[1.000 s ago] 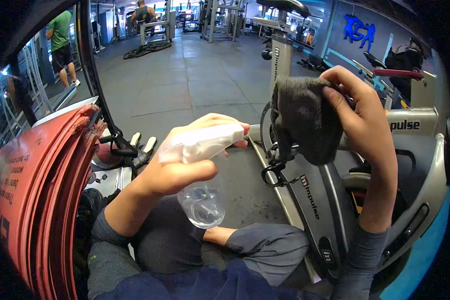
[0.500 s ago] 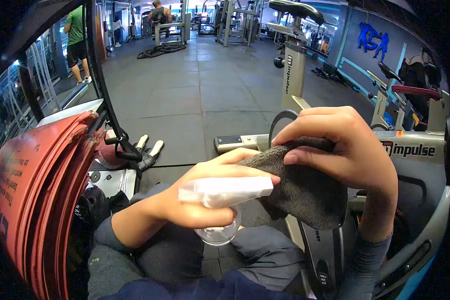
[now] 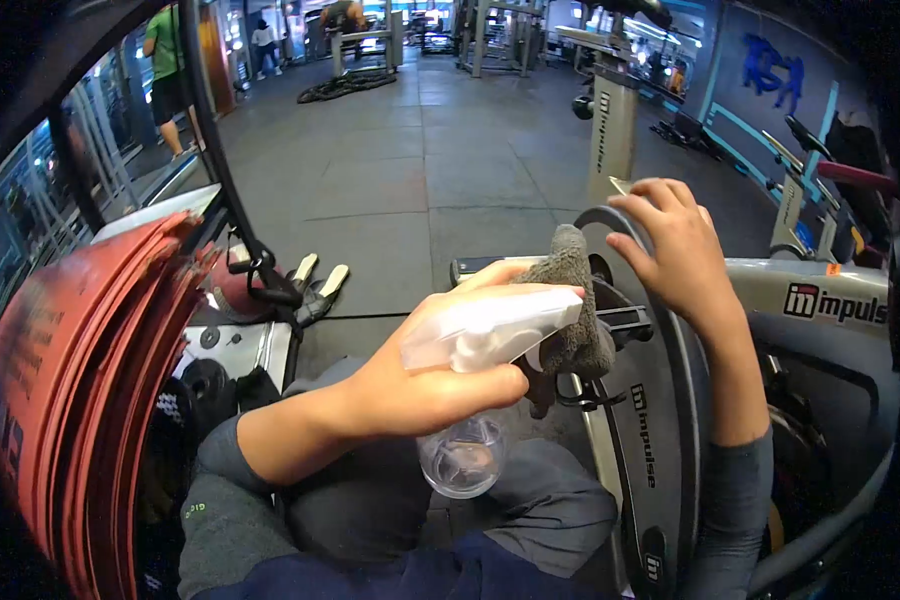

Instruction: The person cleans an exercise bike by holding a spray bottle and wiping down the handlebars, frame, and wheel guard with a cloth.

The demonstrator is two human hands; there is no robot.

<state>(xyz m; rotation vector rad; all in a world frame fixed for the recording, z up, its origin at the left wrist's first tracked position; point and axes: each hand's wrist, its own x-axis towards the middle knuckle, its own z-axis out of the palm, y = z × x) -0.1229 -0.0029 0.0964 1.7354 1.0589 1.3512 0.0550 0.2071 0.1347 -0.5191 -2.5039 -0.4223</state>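
My left hand (image 3: 435,370) is wrapped round a clear spray bottle (image 3: 462,460) with a white trigger head (image 3: 500,325). A dark grey cloth (image 3: 575,310) stands bunched at the fingertips of that hand, beside the bike's pedal (image 3: 625,325). The far fingers are partly hidden behind the trigger head, so how they grip the cloth is not clear. My right hand (image 3: 675,245) is open with bent, parted fingers, above the rim of the exercise bike's rounded housing (image 3: 650,440); whether it touches the rim I cannot tell.
Red worn boards (image 3: 70,380) stand stacked at my left beside a black-framed rack (image 3: 215,120). A red ball (image 3: 232,290) lies behind it. The bike's seat post (image 3: 610,130) rises ahead. A person in a green shirt (image 3: 163,50) stands far left; another bike (image 3: 795,200) is at right.
My right hand has let go of the cloth and moved away from it, its fingers now parted. The cloth has narrowed into an upright bunch by my left fingers. The view has tilted down slightly.
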